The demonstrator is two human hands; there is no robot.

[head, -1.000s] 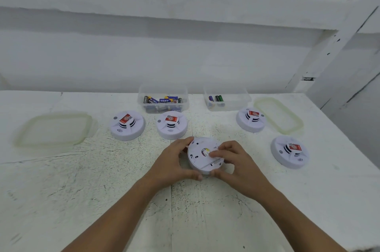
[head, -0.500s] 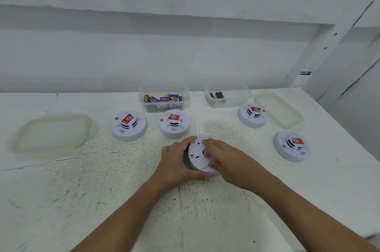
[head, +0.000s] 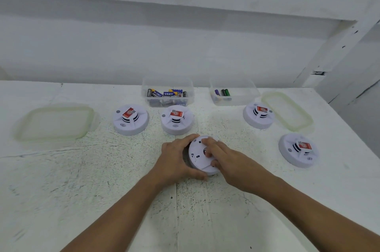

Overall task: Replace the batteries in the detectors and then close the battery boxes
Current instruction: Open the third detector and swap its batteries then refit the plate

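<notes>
Head view: your left hand (head: 176, 161) curls round the rim of an upturned detector (head: 197, 157), just in front of the battery tub (head: 167, 83), while your right hand (head: 229, 162) presses its fingers (head: 214, 145), close together, on the back. Press off-centre and the back may fail to latch, or the detector could skid out of your grip.

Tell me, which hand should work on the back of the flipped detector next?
Probably the right hand: its fingers lie on the detector's back, while the left hand grips its side, steadying it.
</notes>
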